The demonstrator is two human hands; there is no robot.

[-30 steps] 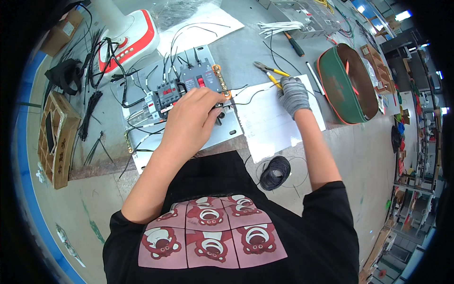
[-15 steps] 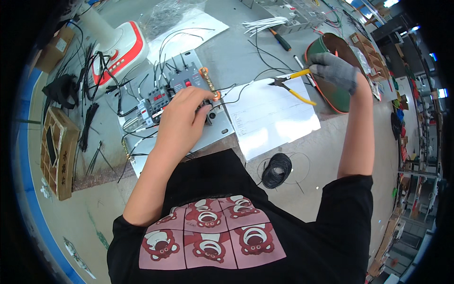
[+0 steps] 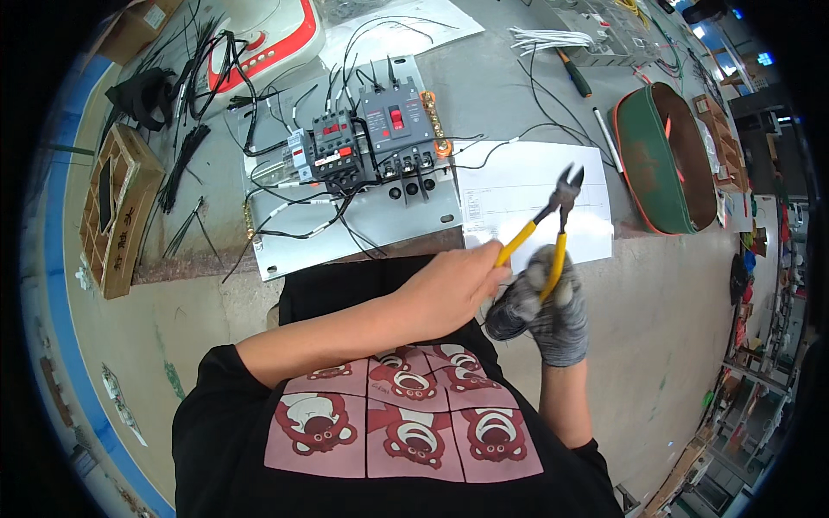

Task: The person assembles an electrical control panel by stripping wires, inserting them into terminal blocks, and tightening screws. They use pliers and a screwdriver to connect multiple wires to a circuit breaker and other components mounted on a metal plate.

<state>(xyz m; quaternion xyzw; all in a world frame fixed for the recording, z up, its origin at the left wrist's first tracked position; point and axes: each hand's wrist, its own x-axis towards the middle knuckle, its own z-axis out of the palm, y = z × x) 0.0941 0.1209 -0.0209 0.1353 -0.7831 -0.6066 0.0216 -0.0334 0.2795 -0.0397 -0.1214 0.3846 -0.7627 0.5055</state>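
Note:
Above my lap, both hands are on a pair of cutting pliers [image 3: 561, 195] with yellow handles, its jaws apart and pointing away from me over the paper sheet [image 3: 496, 186]. My bare left hand [image 3: 458, 289] is closed on the left handle. My right hand [image 3: 553, 311], in a grey knit glove, grips the right handle. A coil of black wire [image 3: 505, 321] shows partly behind the glove. Left of the paper lies a metal mounting plate [image 3: 410, 226] carrying a circuit breaker [image 3: 393, 121], a contactor [image 3: 337, 147] and several black wires.
A green bin [image 3: 643, 164] stands at the right, with a marker [image 3: 607, 138] beside it. Farther back are a screwdriver [image 3: 574, 73] and a bundle of white wires [image 3: 553, 40]. On the left are a wooden box [image 3: 129, 211], black cable ties [image 3: 181, 168] and a white-and-red machine [image 3: 276, 47].
My right hand has brought the pliers from beside the bin down toward me. My left hand has left the breaker and taken hold of a plier handle. The view has shifted.

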